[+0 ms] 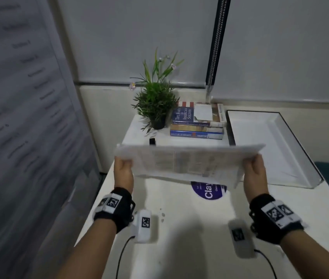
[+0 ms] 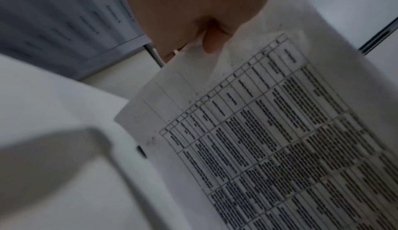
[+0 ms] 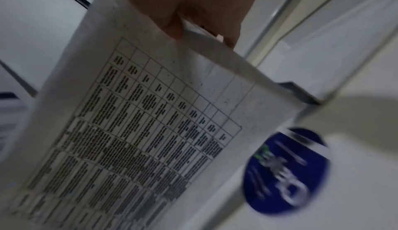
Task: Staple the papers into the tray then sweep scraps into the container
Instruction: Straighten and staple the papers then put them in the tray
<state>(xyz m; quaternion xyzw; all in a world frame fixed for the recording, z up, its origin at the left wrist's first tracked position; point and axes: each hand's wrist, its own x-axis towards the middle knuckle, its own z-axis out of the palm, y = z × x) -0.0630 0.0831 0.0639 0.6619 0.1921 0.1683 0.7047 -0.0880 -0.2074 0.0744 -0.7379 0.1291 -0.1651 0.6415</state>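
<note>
A stack of printed papers (image 1: 187, 162) with tables of text hangs above the white table, held at both short ends. My left hand (image 1: 123, 168) pinches the left edge, and my right hand (image 1: 253, 170) pinches the right edge. In the left wrist view the thumb and fingers clamp the papers (image 2: 269, 140). The right wrist view has the same papers (image 3: 140, 131) gripped from above. A white tray (image 1: 270, 150) lies at the right, apparently empty. A small black object (image 1: 152, 141), possibly the stapler, peeks out behind the papers. A round blue container lid (image 1: 209, 191) sits under the papers.
A potted plant (image 1: 156, 101) and a stack of books (image 1: 197, 122) stand at the back of the table. Small white scraps (image 1: 162, 214) lie near my left wrist. A whiteboard panel (image 1: 19, 117) borders the left side. The blue lid (image 3: 286, 170) also appears in the right wrist view.
</note>
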